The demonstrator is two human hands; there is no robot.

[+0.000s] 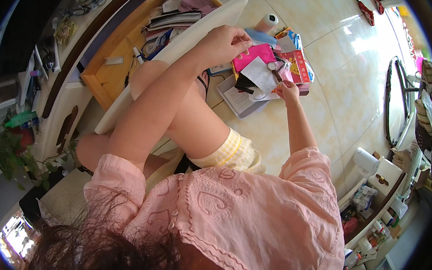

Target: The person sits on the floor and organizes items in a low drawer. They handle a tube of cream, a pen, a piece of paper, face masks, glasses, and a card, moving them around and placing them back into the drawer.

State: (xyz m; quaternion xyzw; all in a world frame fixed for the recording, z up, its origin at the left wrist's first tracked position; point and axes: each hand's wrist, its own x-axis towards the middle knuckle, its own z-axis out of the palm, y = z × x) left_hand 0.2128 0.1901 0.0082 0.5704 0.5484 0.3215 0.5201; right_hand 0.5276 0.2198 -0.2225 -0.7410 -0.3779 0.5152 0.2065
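Note:
My left hand (228,43) hovers at the near left of a pile of papers and small items, its fingers curled in; what they hold, if anything, I cannot make out. Close to it lies a bright pink pouch (253,55). My right hand (288,91) pinches the end of a dark strap on a wristwatch (272,66) with a round pale face. A white paper (259,75) rests beneath the watch, beside a red and yellow packet (296,65). A grey-white open box (239,102) sits under the pile's near side.
To the left an open wooden drawer (102,78) with a white front holds papers, pouches and a pen. A white cylindrical bottle (267,22) stands beyond the pile on the tiled floor (334,48). Shelves with small items line the lower right, near a white jug-like container (365,162).

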